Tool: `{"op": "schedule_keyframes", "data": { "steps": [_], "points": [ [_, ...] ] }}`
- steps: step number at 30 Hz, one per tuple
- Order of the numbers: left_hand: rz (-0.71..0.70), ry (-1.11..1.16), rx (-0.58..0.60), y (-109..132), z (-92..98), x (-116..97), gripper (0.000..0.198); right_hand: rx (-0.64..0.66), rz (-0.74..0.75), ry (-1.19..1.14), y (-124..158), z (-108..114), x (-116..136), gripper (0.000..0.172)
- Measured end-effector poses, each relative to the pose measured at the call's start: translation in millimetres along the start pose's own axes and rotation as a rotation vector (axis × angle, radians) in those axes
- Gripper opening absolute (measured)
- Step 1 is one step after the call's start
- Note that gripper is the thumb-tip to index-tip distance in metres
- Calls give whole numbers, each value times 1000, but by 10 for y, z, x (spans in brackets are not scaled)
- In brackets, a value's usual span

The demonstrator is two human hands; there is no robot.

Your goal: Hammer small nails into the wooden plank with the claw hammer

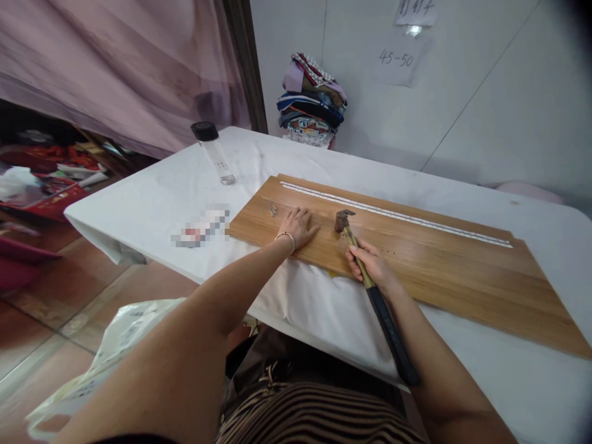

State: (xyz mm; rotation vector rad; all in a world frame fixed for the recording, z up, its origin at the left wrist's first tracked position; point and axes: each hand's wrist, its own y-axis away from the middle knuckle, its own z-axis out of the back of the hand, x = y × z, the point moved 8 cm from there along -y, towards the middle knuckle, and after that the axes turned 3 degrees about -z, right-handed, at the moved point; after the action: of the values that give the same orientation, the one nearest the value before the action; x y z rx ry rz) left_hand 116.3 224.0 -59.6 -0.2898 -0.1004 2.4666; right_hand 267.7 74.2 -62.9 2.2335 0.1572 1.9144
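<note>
My right hand (pixel 370 262) is wrapped round the upper handle of a claw hammer (pixel 383 314). The hammer's rusty head is over the wooden board (pixel 444 265), and its black grip runs back along my forearm. My left hand (pixel 298 228), with a bracelet at the wrist, lies flat on the board left of the hammer head, fingers stretched out. A small pile of nails (pixel 272 210) lies on the board just beyond my left fingers. A row of small dark marks shows on the wood right of my right hand. A white measuring strip (pixel 393 213) runs along the board's far side.
The board rests on a table with a white cloth (pixel 152 191). A clear bottle with a black lid (pixel 215 154) and a blurred-out item (pixel 201 226) stand at the left. Folded clothes (pixel 312 102) are stacked by the wall. A plastic bag (pixel 120 345) is at the lower left.
</note>
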Motion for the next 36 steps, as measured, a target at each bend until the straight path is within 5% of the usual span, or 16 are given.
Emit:
{"op": "schedule_keyframes", "data": {
  "steps": [36],
  "points": [
    [25, 56, 19, 45, -7, -9, 43, -9, -32, -33, 61, 14, -48, 45]
  ]
}}
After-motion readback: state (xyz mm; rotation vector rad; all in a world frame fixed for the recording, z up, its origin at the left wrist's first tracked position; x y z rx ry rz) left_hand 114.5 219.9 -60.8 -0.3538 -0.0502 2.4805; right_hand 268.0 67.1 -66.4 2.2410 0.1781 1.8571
